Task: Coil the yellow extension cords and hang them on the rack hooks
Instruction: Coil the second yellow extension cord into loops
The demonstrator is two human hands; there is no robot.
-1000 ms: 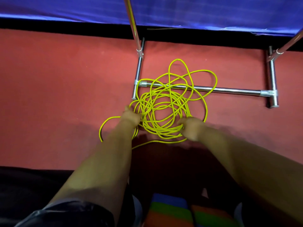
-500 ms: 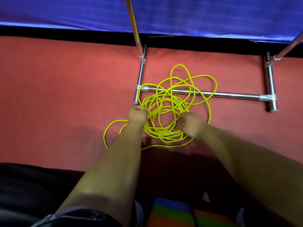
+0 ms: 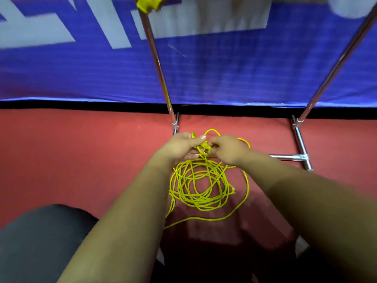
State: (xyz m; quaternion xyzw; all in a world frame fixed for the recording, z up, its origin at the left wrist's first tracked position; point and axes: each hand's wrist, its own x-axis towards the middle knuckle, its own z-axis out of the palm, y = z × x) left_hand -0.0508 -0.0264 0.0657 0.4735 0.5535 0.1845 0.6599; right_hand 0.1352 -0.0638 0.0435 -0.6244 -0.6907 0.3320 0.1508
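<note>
A tangled yellow extension cord [image 3: 201,186] lies in loose loops on the red floor, partly over the base bar of a chrome rack [image 3: 285,157]. My left hand [image 3: 183,145] and my right hand [image 3: 226,148] are raised above the pile, close together, both pinching strands of the cord between them. Cord runs down from my hands into the heap. One strand trails toward me along the floor. Another yellow bundle [image 3: 150,4] hangs at the top of the rack's left upright [image 3: 158,64].
A blue banner [image 3: 234,64] with white lettering hangs behind the rack. The rack's right upright [image 3: 336,66] slants up to the right. My dark-clad knee [image 3: 40,237] is at the lower left.
Both hands have lifted from the sides of the pile and come together above it, pulling strands up. The view has tilted upward, showing more of the banner and rack uprights.
</note>
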